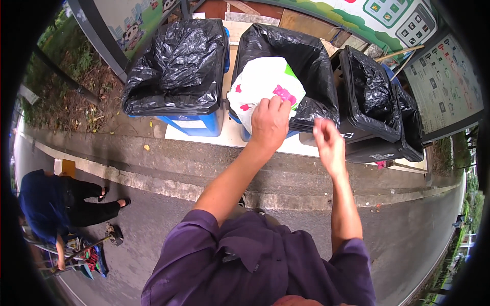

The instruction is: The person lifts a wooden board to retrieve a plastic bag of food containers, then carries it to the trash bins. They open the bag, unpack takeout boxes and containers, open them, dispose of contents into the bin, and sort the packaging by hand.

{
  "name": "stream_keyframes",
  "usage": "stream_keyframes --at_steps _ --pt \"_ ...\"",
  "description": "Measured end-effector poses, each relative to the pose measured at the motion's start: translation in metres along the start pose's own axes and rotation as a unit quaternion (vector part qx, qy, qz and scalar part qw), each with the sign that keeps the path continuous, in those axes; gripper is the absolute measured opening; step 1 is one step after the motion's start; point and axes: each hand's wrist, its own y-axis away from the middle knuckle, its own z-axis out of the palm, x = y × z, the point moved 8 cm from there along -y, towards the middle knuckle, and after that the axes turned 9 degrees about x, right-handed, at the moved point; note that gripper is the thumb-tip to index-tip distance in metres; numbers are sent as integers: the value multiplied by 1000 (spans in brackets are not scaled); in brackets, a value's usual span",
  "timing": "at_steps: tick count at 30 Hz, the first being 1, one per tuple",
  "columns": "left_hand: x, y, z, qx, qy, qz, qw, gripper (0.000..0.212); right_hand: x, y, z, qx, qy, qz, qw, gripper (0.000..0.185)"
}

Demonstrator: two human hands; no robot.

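A white plastic bag [264,76] with pink and green patches hangs from my left hand [270,122], whose fingers are closed on its top. The bag is over the left front part of the middle bin, which is lined with a black bin liner [310,57]. What the bag contains is hidden. My right hand [328,141] is raised near the front right corner of that bin, slightly blurred, holding nothing, its fingers partly apart. Left of the middle bin stands a blue wheelie bin [191,124], its black liner [187,49] puffed up over the opening.
Darker bins with black liners [367,91] stand to the right, with wooden sticks [400,52] behind them. Printed panels [440,84] frame the back and sides. A stone kerb [172,187] crosses before me. On the left, a person [49,199] stands beside a cart [92,256].
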Motion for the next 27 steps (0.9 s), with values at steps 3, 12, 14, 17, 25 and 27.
stream_keyframes --at_steps 3,12,14,17,25,27 --pt "-2 7 -7 13 16 -15 1000 14 -86 -47 24 6 73 -199 977 24" --pt "-33 27 -38 38 154 -32 987 27 -80 -81 85 -109 165 -266 943 25" --pt "-66 34 -42 49 109 -64 991 27 -80 -87 88 -118 159 -265 944 25" --pt "-90 25 -42 42 49 -73 995 31 -79 -91 89 -122 155 -274 941 23" --pt "-76 -5 -10 -21 24 -1 999 28 -60 -100 72 -83 152 -293 940 20" --pt "-69 -10 2 -42 22 46 998 20 -58 -100 65 -66 155 -312 935 21"
